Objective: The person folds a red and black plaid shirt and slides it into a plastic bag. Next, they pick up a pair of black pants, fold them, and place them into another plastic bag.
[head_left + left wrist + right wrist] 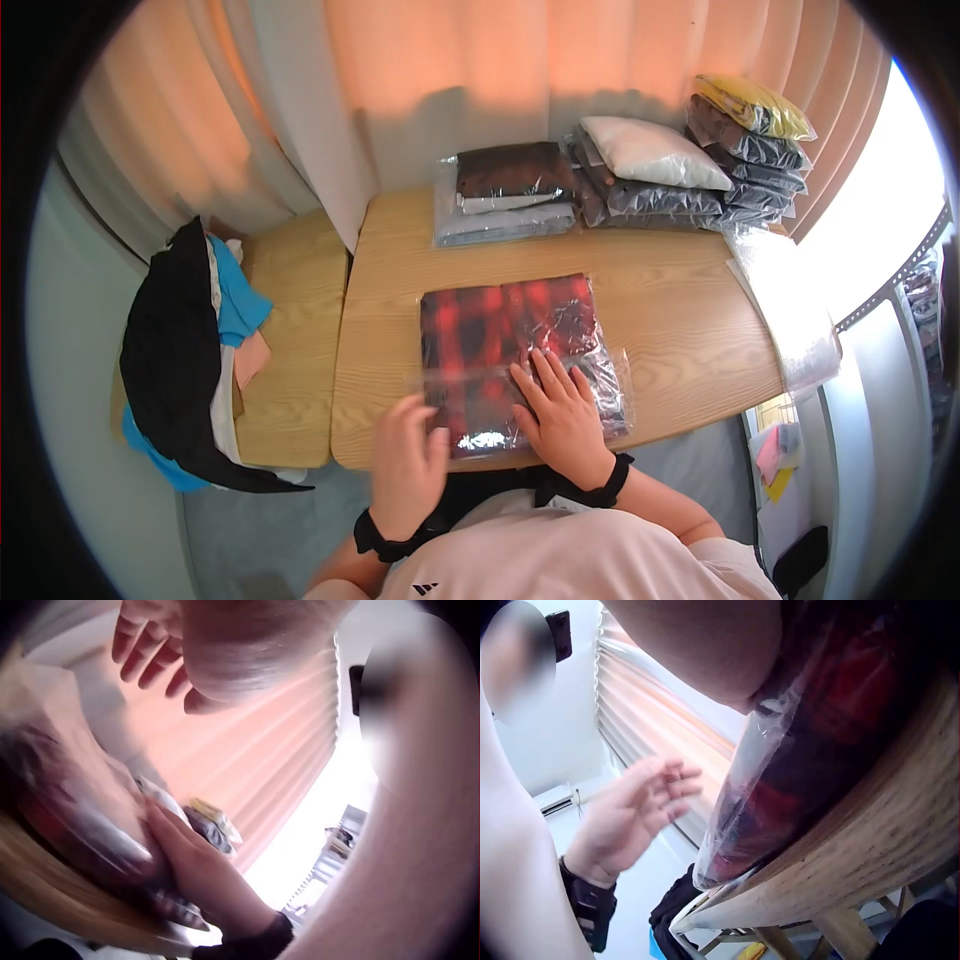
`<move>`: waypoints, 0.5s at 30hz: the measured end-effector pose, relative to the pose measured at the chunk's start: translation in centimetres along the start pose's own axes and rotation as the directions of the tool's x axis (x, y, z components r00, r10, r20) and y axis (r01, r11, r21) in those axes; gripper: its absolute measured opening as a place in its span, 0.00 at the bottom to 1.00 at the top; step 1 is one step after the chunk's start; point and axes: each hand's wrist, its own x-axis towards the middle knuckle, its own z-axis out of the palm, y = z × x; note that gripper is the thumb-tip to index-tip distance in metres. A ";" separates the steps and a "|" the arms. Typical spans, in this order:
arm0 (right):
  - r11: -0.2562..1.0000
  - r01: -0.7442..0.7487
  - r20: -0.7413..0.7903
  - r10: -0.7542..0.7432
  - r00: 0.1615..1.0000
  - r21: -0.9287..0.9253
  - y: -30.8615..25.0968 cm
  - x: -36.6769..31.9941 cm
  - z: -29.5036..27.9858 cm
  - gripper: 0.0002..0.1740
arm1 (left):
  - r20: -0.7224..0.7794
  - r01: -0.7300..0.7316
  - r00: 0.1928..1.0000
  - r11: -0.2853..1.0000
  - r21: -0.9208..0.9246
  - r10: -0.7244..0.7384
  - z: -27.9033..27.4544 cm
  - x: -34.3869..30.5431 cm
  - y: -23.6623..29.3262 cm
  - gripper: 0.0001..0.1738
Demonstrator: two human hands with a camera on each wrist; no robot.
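A folded red-and-black checked garment [490, 325] lies in a clear plastic bag [615, 385] near the front edge of the table. My right hand [565, 415] rests on the right half of the bag, fingers spread over the plastic. My left hand [408, 460], blurred, is raised near the bag's lower left corner and holds nothing; in the right wrist view the left hand [626, 817] shows loosely bent fingers, apart from the bag. A loose plastic flap crosses the garment's lower part. The left wrist view shows the right hand [199, 874] against the bag.
Bagged folded clothes [515, 180] stand at the back of the table [680, 310], with taller piles of bagged clothes [655, 155] to their right. Clear plastic sheets [790, 310] hang over the right edge. Black clothing [175, 340] and blue cloth [238, 295] lie on the left-hand surface.
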 end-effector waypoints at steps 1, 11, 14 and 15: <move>1.000 0.006 -0.014 -0.006 1.000 -0.003 -0.1 0.1 0.0 0.27 | 0.134 -0.085 0.985 0.984 -0.159 0.107 -0.1 1.0 1.0 0.17; 0.979 0.082 0.050 -0.074 0.996 -0.186 3.0 0.4 -0.1 0.28 | 0.590 -0.437 0.757 0.889 0.135 0.282 6.0 4.2 -3.9 0.45; 0.991 0.056 0.116 -0.041 0.992 -0.124 4.3 0.4 0.4 0.30 | 0.632 -0.415 0.732 0.902 0.118 0.254 6.3 4.2 -4.2 0.45; 0.993 0.057 0.133 -0.044 0.990 -0.100 4.5 0.5 0.4 0.30 | 0.636 -0.405 0.730 0.908 0.109 0.250 6.4 4.4 -4.1 0.45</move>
